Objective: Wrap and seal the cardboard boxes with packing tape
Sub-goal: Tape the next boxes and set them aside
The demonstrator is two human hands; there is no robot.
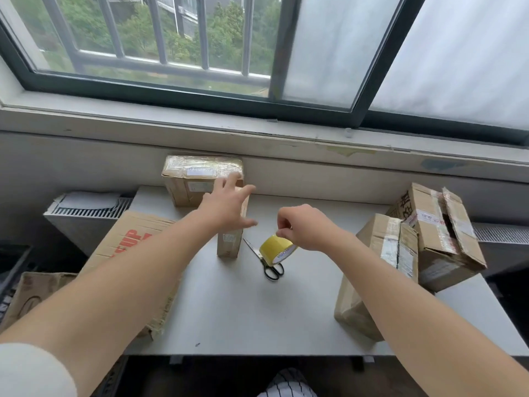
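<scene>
A narrow upright cardboard box stands mid-table. My left hand hovers over its top with fingers spread, reaching toward a taped box against the wall. My right hand pinches the top edge of a yellow roll of packing tape and holds it just above the table. Black-handled scissors lie under the roll. Two more cardboard boxes sit at the right: a near one and an open-flapped one behind it.
The grey table ends at a front edge near my lap. A large flattened carton with red print leans at the left edge. A radiator and a window sill run behind.
</scene>
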